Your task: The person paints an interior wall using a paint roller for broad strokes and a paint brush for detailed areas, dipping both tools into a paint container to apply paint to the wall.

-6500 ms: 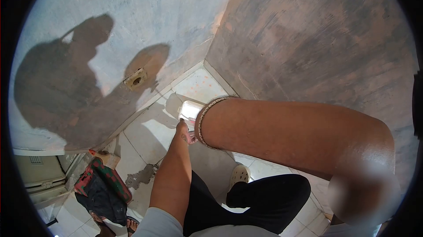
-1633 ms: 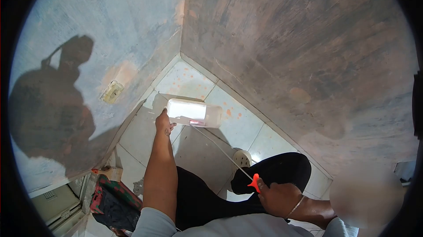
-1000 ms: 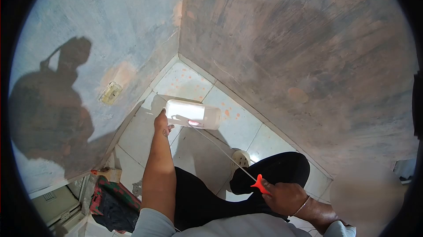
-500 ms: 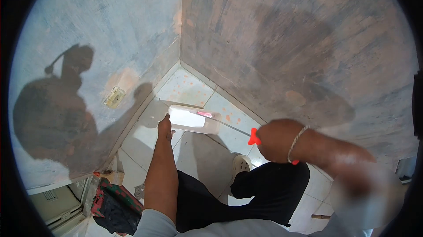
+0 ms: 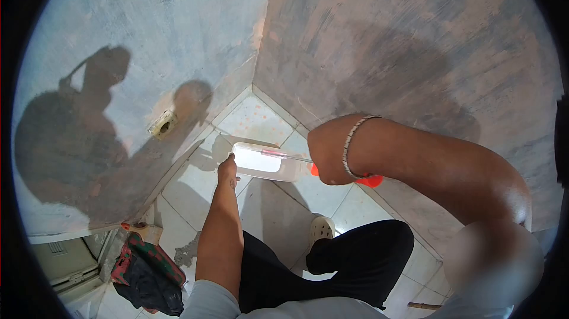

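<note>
White paint fills much of a long pale paint tray (image 5: 285, 171) below the room's corner. My left hand (image 5: 227, 171) closes around the tray's left end, thumb at the rim. In my closed right hand (image 5: 332, 148) is a paint roller with a red handle (image 5: 371, 181), held to the right of the tray. Its thin metal rod points left, and the narrow pinkish roller head (image 5: 269, 153) overlaps the white paint near the tray's far side. My right fist hides the middle of the handle.
Two patchy walls meet ahead above the tiled floor (image 5: 255, 120). A wall box (image 5: 162, 124) sits low on the left wall. At lower left lie a dark cloth bundle (image 5: 148, 277) and a wide brush (image 5: 145, 233). My shoe (image 5: 322, 228) stands near the tray.
My right hand has moved left toward the tray, carrying the paint roller. The roller head is further left over the paint. My left hand keeps its hold; the view has shifted slightly.
</note>
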{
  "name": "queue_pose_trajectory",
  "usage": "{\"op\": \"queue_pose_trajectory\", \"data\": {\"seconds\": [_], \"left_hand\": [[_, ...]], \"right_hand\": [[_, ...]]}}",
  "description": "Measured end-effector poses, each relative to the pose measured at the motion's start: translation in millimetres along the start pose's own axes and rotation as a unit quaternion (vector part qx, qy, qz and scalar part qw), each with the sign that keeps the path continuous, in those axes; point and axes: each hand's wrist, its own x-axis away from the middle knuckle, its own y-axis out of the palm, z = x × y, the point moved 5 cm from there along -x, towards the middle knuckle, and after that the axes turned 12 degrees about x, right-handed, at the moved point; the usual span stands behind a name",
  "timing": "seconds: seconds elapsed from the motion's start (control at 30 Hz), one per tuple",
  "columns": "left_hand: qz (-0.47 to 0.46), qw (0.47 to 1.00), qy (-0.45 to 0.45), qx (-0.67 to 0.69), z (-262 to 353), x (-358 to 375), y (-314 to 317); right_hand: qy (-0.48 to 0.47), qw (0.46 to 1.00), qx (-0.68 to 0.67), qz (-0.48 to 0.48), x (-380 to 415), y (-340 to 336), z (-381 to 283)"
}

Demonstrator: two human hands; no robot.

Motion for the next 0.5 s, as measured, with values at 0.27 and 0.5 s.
{"op": "queue_pose_trajectory", "data": {"seconds": [0.27,0.5], "left_hand": [[-0.005,1.000,0.015,0.001,6,15,5],[-0.001,0.999,0.052,0.006,-3,-17,6]], "right_hand": [[-0.031,0.999,0.023,0.007,14,-18,-5],[-0.011,0.999,0.040,-0.002,-6,-7,-10]]}}
